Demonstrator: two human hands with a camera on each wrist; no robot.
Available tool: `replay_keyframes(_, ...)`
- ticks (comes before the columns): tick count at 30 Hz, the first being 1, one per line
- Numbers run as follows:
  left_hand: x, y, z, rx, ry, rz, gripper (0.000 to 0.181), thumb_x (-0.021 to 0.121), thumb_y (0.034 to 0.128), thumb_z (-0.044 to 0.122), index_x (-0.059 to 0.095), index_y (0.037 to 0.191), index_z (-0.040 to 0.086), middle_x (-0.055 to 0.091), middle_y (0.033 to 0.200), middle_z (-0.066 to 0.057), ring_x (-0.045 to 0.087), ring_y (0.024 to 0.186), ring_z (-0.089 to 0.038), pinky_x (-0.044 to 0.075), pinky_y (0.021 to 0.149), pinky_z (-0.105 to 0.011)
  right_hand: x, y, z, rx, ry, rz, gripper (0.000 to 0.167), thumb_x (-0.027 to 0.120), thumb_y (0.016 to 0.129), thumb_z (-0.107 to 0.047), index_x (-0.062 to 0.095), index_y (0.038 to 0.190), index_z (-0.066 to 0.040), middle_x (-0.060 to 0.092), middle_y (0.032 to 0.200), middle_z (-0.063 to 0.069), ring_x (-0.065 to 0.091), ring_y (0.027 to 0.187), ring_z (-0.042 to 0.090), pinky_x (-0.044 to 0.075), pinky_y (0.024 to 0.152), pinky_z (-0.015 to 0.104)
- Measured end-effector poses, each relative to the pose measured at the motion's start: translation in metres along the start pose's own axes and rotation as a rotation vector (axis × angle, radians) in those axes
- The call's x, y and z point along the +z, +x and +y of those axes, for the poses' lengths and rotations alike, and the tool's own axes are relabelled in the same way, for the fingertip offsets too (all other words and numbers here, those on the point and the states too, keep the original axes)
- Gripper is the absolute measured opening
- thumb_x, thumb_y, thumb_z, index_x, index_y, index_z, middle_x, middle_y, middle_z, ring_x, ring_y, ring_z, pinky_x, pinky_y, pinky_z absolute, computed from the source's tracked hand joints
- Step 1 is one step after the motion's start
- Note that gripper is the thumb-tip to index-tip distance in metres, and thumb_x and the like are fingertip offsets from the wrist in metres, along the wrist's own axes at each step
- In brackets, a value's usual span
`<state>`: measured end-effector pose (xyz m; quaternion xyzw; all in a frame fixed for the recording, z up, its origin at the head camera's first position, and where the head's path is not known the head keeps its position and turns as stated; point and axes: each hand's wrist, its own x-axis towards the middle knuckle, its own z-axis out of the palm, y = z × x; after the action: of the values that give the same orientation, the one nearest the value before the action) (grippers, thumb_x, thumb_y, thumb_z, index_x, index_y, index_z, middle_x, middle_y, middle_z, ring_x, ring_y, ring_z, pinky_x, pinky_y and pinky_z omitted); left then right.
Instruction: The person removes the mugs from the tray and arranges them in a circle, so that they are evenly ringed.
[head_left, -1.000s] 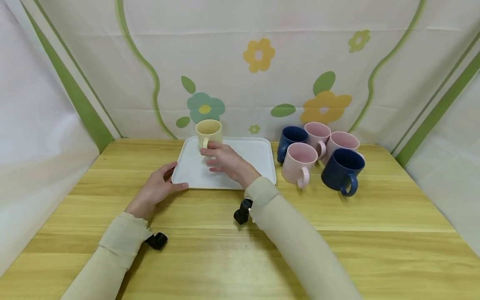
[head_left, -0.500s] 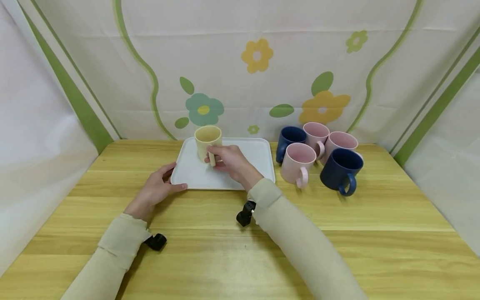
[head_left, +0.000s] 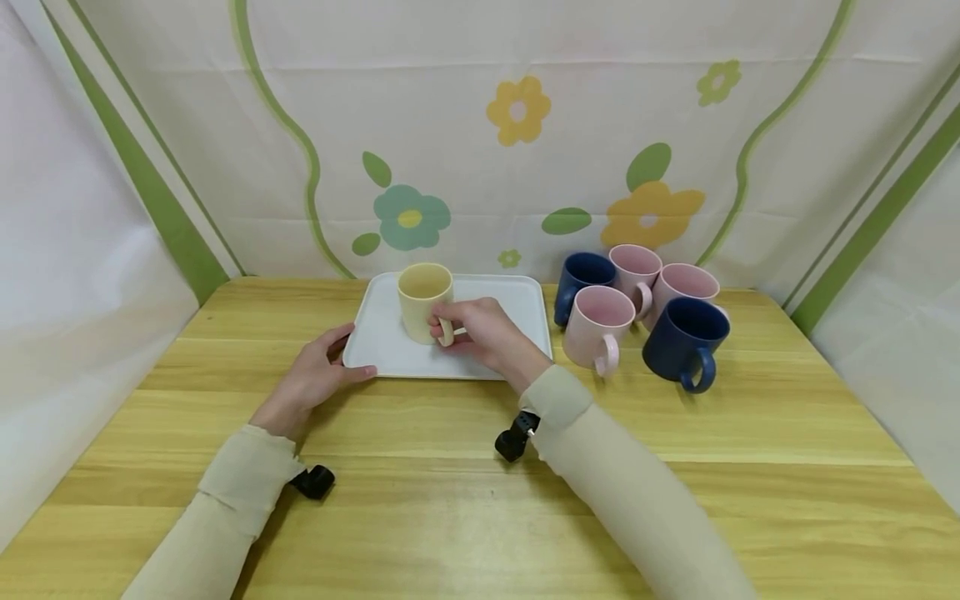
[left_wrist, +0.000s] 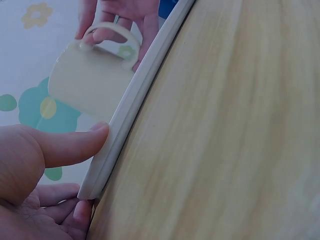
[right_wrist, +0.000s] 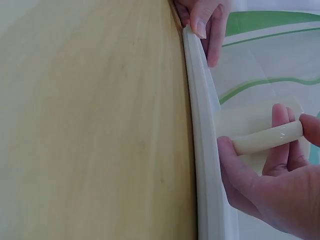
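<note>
A pale yellow mug (head_left: 420, 304) stands upright over the middle-left of a white rectangular tray (head_left: 517, 312); whether its base touches the tray, I cannot tell. My right hand (head_left: 487, 333) holds the mug by its handle, which faces me and to the right. In the right wrist view, the handle (right_wrist: 270, 138) lies between thumb and fingers. At the tray's near left corner, my left hand (head_left: 311, 379) grips the edge. The left wrist view has the thumb (left_wrist: 75, 146) on the rim and the other fingers curled at the corner, partly hidden.
Right of the tray, several mugs stand close together: pink ones, such as the nearest pink mug (head_left: 597, 325), and blue ones, such as the front blue mug (head_left: 684, 342). Beneath everything is a wooden table (head_left: 420, 500). A flowered curtain (head_left: 465, 133) hangs behind.
My right hand has taken the yellow mug's handle and shifted the mug toward me and to the right over the tray. The left hand stays at the tray corner.
</note>
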<state>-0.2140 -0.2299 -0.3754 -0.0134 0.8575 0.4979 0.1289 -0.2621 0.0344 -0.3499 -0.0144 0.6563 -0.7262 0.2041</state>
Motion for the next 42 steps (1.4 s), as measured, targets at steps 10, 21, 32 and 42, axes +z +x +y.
replay_keyframes(10, -0.001, 0.000, 0.000, 0.015, 0.010, 0.003, 0.103, 0.080, 0.0965, 0.020, 0.011, 0.171, 0.006, 0.020, 0.176, -0.024, 0.024, 0.162, -0.045, 0.027, 0.130, -0.059, -0.009, -0.030, 0.000, 0.020, 0.028, 0.009, 0.020, 0.064, 0.106, -0.016, 0.072, 0.100, 0.001, 0.069, 0.090, 0.006, 0.066, 0.085, 0.018, 0.059, 0.094, 0.043)
replay_keyframes(21, 0.000, 0.002, -0.002, 0.031, 0.015, -0.009, 0.103, 0.080, 0.0966, 0.020, 0.010, 0.171, 0.005, 0.020, 0.176, -0.025, 0.024, 0.161, -0.046, 0.027, 0.130, -0.060, -0.026, -0.061, -0.004, 0.018, -0.012, 0.066, 0.024, 0.060, 0.109, -0.015, 0.069, 0.115, 0.007, 0.066, 0.092, 0.004, 0.066, 0.085, 0.018, 0.060, 0.101, 0.046)
replay_keyframes(32, -0.003, 0.002, -0.005, 0.029, -0.013, -0.015, 0.103, 0.078, 0.0977, 0.019, 0.008, 0.172, 0.006, 0.017, 0.176, -0.025, 0.022, 0.162, -0.046, 0.026, 0.130, -0.060, -0.045, -0.099, -0.012, -0.060, -0.011, 0.059, 0.024, 0.060, 0.109, -0.015, 0.068, 0.112, 0.008, 0.067, 0.085, 0.003, 0.067, 0.081, 0.021, 0.065, 0.089, 0.042)
replay_keyframes(42, -0.007, 0.002, -0.008, 0.027, 0.002, -0.011, 0.102, 0.078, 0.0984, 0.022, 0.008, 0.172, 0.008, 0.018, 0.176, -0.024, 0.021, 0.162, -0.045, 0.026, 0.130, -0.059, -0.065, -0.130, -0.021, -0.141, -0.020, 0.047, 0.023, 0.056, 0.110, -0.011, 0.065, 0.114, 0.010, 0.063, 0.087, 0.005, 0.064, 0.088, 0.019, 0.065, 0.091, 0.041)
